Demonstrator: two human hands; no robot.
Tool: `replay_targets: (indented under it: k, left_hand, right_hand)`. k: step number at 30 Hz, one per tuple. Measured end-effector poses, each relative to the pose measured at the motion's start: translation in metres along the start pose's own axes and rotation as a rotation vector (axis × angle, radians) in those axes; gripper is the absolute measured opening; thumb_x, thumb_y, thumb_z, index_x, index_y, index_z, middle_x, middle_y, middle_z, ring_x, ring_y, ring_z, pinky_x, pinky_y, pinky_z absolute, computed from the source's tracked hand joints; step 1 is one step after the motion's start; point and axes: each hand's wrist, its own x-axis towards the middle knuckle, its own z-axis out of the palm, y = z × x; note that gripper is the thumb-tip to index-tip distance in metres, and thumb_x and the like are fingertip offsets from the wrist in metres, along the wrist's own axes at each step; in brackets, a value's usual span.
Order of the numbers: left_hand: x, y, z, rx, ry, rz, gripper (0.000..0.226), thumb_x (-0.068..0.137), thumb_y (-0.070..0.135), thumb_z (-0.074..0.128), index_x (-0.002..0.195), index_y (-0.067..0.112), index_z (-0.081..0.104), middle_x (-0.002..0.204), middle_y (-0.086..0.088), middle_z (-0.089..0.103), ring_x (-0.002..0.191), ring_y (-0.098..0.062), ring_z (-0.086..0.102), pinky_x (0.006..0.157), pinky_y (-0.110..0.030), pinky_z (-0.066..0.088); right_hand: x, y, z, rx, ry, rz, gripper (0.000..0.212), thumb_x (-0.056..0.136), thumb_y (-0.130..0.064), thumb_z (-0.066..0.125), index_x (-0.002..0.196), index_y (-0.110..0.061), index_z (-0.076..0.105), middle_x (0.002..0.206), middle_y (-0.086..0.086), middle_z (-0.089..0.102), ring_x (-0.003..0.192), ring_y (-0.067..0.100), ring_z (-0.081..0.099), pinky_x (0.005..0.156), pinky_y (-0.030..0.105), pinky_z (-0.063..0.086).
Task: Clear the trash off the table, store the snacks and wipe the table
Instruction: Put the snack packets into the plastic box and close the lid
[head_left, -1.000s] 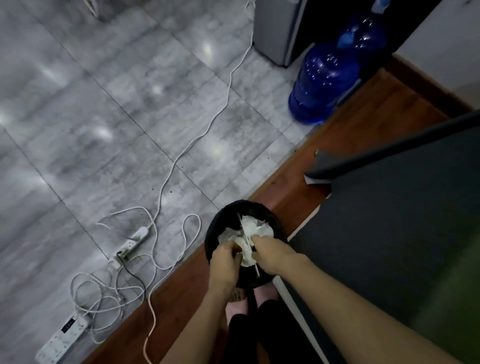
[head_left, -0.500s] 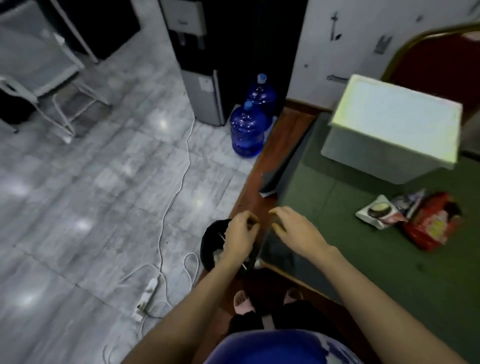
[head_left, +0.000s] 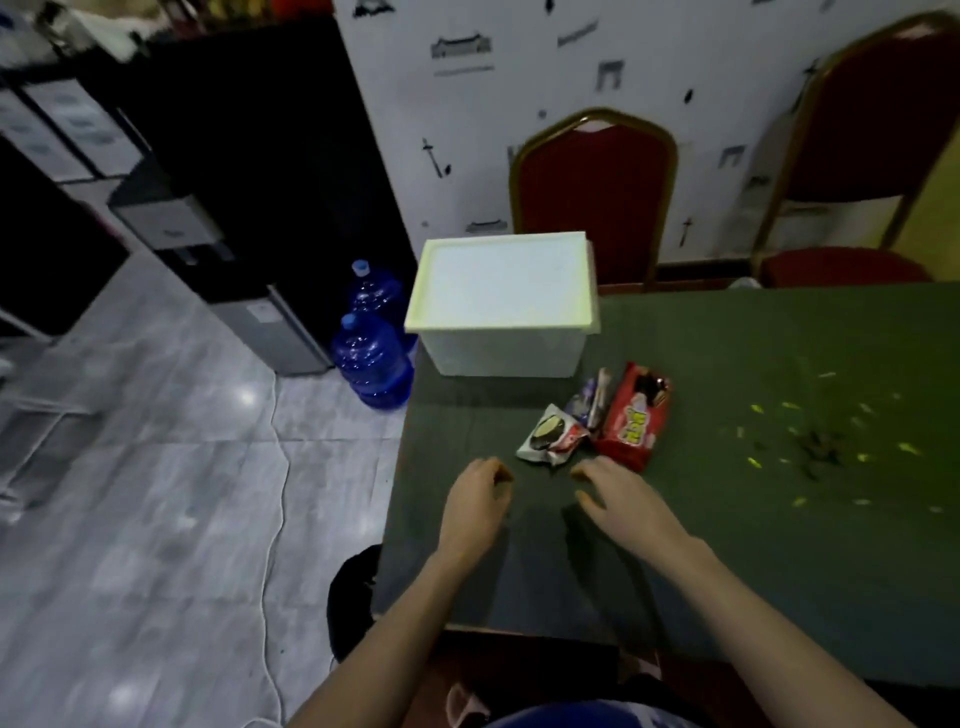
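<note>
Both my hands hover over the green table (head_left: 779, 561), holding nothing. My left hand (head_left: 475, 501) has loosely curled fingers; my right hand (head_left: 618, 496) is spread, its fingertips just short of the snacks. The snacks lie together mid-table: a white cookie packet (head_left: 550, 441), a red packet (head_left: 634, 415) and a small purple wrapper (head_left: 589, 402) between them. A white lidded storage box (head_left: 501, 301) stands behind them at the table's far left corner. Yellow and dark crumbs (head_left: 821, 444) are scattered to the right. The black trash bin (head_left: 353, 597) sits on the floor, partly hidden by the table's left edge.
Two red chairs (head_left: 592, 182) stand behind the table against the wall. Blue water jugs (head_left: 374, 358) and a water dispenser (head_left: 249, 306) are on the floor to the left. A white cable (head_left: 278, 499) runs across the grey tiles.
Both hands let go of the white paper trash in the bin and rose to the table. My view lifted from the bin to the snacks and the box.
</note>
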Motion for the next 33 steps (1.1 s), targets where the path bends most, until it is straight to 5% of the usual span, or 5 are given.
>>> replay_targets:
  k: [14, 19, 23, 28, 33]
  left_hand:
    - [0.054, 0.069, 0.014, 0.122, 0.066, 0.082, 0.007, 0.087, 0.017, 0.059, 0.091, 0.013, 0.062, 0.093, 0.001, 0.057, 0.084, -0.013, 0.053, 0.071, -0.023, 0.044]
    - [0.095, 0.061, -0.025, 0.253, 0.154, 0.301, 0.007, 0.088, 0.02, 0.054, 0.091, 0.017, 0.06, 0.096, 0.003, 0.058, 0.086, -0.011, 0.052, 0.071, -0.017, 0.039]
    - [0.144, 0.064, -0.053, 0.377, 0.218, 0.5, 0.014, 0.083, 0.014, 0.063, 0.097, 0.014, 0.061, 0.104, -0.004, 0.061, 0.091, -0.018, 0.057, 0.077, -0.029, 0.049]
    - [0.193, 0.054, -0.065, 0.578, 0.072, 0.611, 0.026, 0.091, 0.023, 0.056, 0.115, 0.014, 0.055, 0.119, -0.006, 0.058, 0.106, -0.02, 0.055, 0.091, -0.034, 0.047]
    - [0.205, 0.045, -0.065, 0.707, -0.011, 0.779, 0.037, 0.073, 0.015, 0.076, 0.103, 0.012, 0.056, 0.099, -0.006, 0.06, 0.084, -0.018, 0.056, 0.072, -0.03, 0.053]
  right_hand:
    - [0.041, 0.058, -0.061, 0.12, 0.004, -0.068, 0.012, 0.092, -0.025, 0.055, 0.104, -0.025, 0.059, 0.104, -0.01, 0.058, 0.091, 0.003, 0.055, 0.082, 0.025, 0.05]
    - [0.078, 0.035, -0.082, 0.122, 0.131, -0.05, 0.019, 0.092, -0.023, 0.055, 0.111, -0.022, 0.058, 0.114, -0.011, 0.056, 0.097, 0.005, 0.058, 0.084, 0.028, 0.052]
    - [0.107, 0.021, -0.098, 0.043, 0.245, -0.054, 0.028, 0.093, -0.021, 0.055, 0.121, -0.02, 0.053, 0.117, -0.007, 0.051, 0.098, 0.004, 0.053, 0.078, 0.019, 0.046]
    - [0.128, 0.008, -0.101, -0.091, 0.315, 0.016, 0.023, 0.092, -0.023, 0.056, 0.114, -0.019, 0.055, 0.112, -0.004, 0.048, 0.091, 0.005, 0.052, 0.076, 0.02, 0.048]
    - [0.128, 0.005, -0.096, -0.057, 0.32, 0.047, 0.02, 0.092, -0.022, 0.056, 0.111, -0.018, 0.055, 0.116, -0.005, 0.044, 0.088, 0.004, 0.052, 0.075, 0.019, 0.047]
